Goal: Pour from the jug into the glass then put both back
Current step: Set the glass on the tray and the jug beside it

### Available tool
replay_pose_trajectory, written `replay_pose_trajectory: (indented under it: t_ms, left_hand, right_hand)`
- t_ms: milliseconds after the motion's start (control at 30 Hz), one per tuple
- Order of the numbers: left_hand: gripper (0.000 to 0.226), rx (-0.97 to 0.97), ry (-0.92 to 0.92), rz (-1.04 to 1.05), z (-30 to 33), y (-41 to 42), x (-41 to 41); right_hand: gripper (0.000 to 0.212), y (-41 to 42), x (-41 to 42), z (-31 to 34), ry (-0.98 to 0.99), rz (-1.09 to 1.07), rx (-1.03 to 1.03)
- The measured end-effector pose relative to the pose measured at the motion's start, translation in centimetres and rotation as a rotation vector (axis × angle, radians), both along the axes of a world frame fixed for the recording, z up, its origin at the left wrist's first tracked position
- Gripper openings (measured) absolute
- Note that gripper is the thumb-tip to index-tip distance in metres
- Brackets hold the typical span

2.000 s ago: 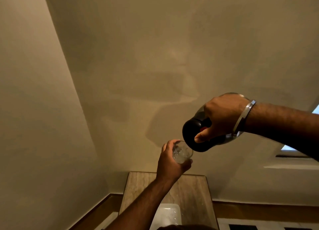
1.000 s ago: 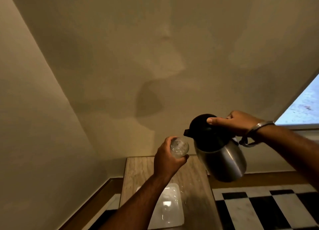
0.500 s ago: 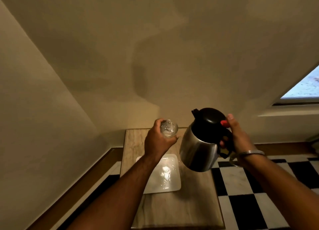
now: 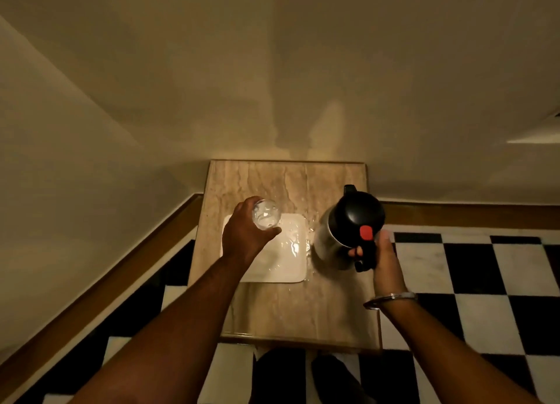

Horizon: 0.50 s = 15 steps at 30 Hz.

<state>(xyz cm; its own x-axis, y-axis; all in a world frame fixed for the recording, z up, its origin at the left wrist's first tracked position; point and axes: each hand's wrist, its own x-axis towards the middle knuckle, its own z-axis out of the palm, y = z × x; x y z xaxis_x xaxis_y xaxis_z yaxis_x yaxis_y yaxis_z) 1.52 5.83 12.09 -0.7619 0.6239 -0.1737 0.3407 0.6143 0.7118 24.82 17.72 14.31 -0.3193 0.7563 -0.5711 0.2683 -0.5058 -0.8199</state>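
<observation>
Head cam: put-back step, left grip [image 4: 247, 237] wrapped round glass [image 4: 266, 218], right grip [image 4: 382, 256] on jug [image 4: 348, 232] handle; next, lower both onto desk [image 4: 303, 306] below w/o spilling.

dim warm light is falling on plain beige walls [image 4: 272, 70]. a marbled tan surface [image 4: 291, 309] is standing against them, wooden skirting [image 4: 100, 282] bordering black-and-white chequered floor [image 4: 472, 270].

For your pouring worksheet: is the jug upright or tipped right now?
Upright. The jug shows its black lid on top, steel body below, and its spout points away from the glass. The right hand grips its handle.
</observation>
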Motion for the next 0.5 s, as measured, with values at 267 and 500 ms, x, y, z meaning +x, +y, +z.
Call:
replay_pose_trajectory:
  t_ms: [267,500]
  left_hand:
    - [0.078,-0.128,-0.051,-0.085,-11.0,-2.0,-0.7]
    - [0.082,-0.14,-0.089,-0.091,-15.1,-3.5,-1.0]
  right_hand:
    - [0.073,-2.3,0.5,-9.9,-0.05,-0.068,0.008]
    - [0.096,-3.7,0.6,-13.8,0.023,-0.077,-0.095]
